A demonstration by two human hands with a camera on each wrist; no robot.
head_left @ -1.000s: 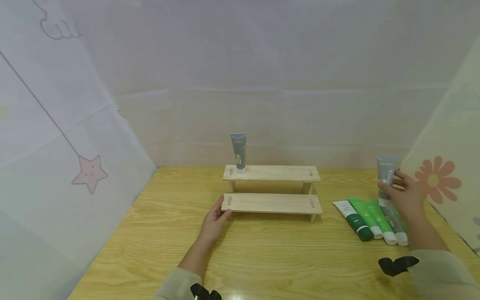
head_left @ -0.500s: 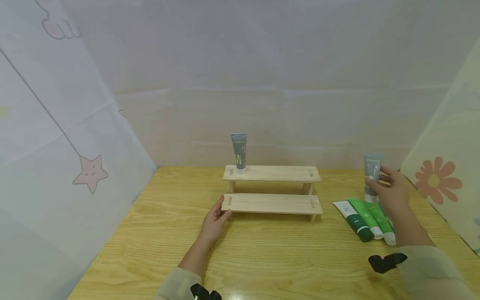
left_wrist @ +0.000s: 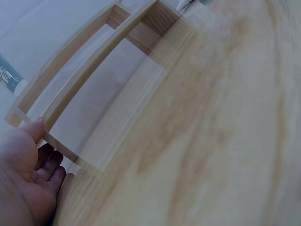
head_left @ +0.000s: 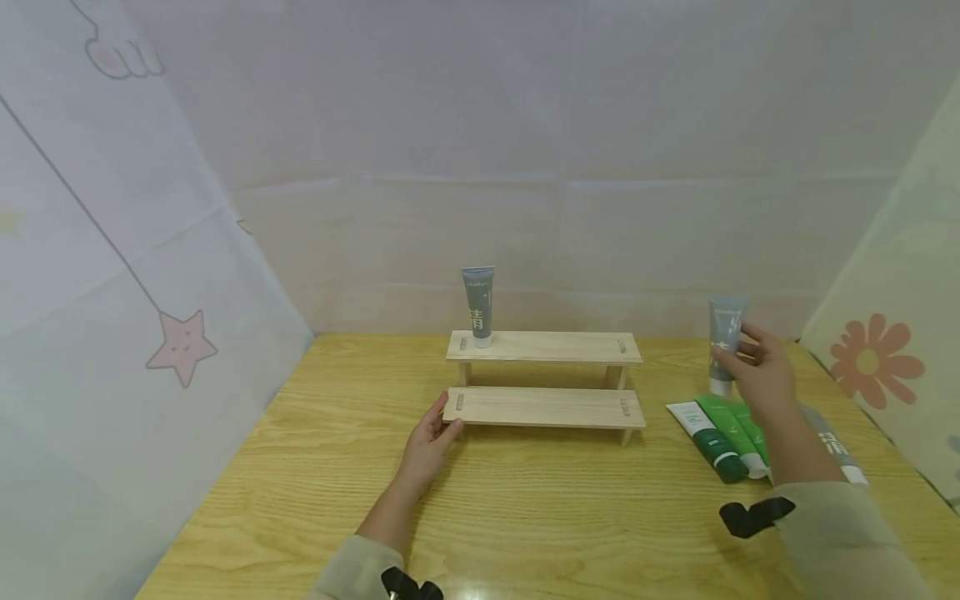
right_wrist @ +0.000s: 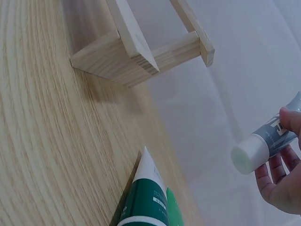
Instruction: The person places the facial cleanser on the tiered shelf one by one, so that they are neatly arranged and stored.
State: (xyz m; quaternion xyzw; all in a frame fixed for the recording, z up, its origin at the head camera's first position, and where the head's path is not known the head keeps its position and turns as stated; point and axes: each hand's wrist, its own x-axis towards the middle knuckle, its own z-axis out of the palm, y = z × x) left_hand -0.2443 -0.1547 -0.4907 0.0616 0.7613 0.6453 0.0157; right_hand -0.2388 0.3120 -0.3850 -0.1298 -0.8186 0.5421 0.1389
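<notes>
My right hand (head_left: 763, 375) pinches a grey-blue squeeze tube (head_left: 724, 333) upright, white cap down, above the table. In the right wrist view the tube's white cap (right_wrist: 249, 153) points toward the camera. At the left end of a two-step wooden stand (head_left: 543, 407), my left hand (head_left: 429, 450) grips the lower step, thumb on its front edge. The left wrist view has that thumb (left_wrist: 35, 129) against the wood and the other fingers curled beneath. A matching grey-blue tube (head_left: 478, 304) stands on its cap at the left end of the upper step.
Right of the stand lie a white and dark green tube (head_left: 708, 442), light green tubes (head_left: 731, 429) beside it, and a grey tube (head_left: 834, 446) partly behind the right forearm. A cloth backdrop (head_left: 525, 208) rises behind and beside the wooden table (head_left: 322, 483).
My right hand has carried the grey-blue tube leftward and slightly up, from over the lying tubes toward the stand. The left hand has stayed at the lower step.
</notes>
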